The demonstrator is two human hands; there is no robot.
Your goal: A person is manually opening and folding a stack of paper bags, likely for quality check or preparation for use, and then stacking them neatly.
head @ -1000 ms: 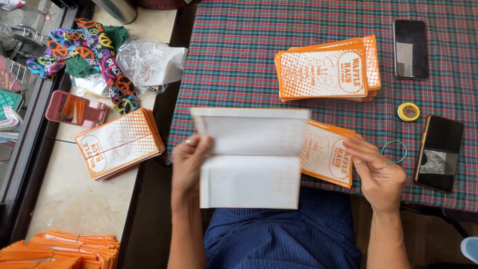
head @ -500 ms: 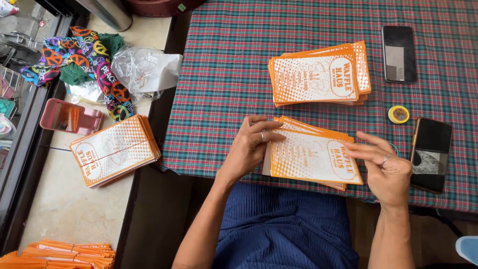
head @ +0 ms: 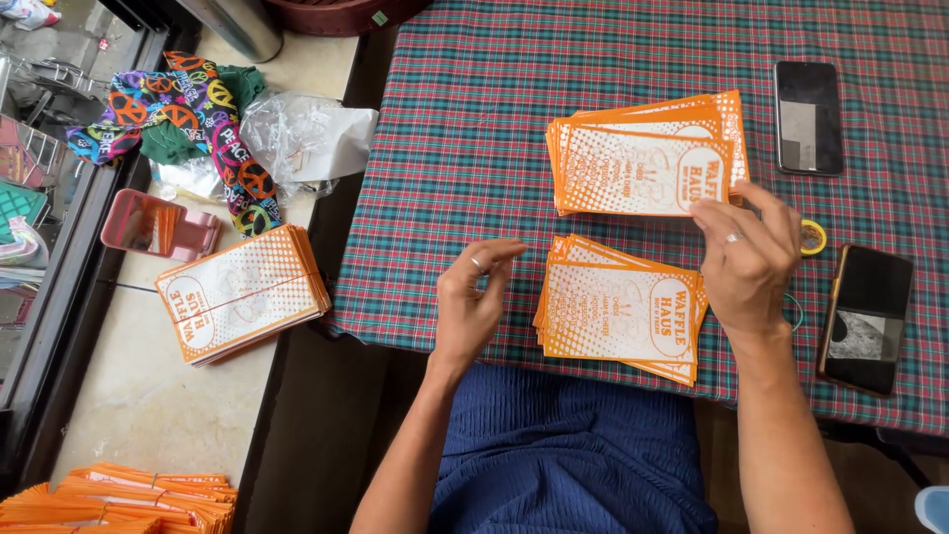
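Observation:
Two stacks of orange-and-white printed paper bags lie on a plaid tablecloth (head: 474, 129). The near stack (head: 618, 311) is slightly fanned and lies between my hands. My left hand (head: 474, 297) hovers just left of it, fingers apart, holding nothing. The far stack (head: 643, 163) lies beyond it. My right hand (head: 746, 257) has its fingertips at the far stack's near right corner, touching its edge without a clear grip. A ring shows on each hand.
Two dark phones (head: 809, 114) (head: 868, 316) and a yellow tape roll (head: 814, 235) lie at the right. On the side counter sit a banded bag bundle (head: 242, 292), a pink box (head: 158, 225), patterned cloth (head: 188, 119) and crumpled plastic (head: 306, 138). More orange bags (head: 119, 499) lie at the bottom left.
A bag held white side up was turned over and laid on the near stack. My left hand has since lifted off it, and my right hand has moved up to the far stack.

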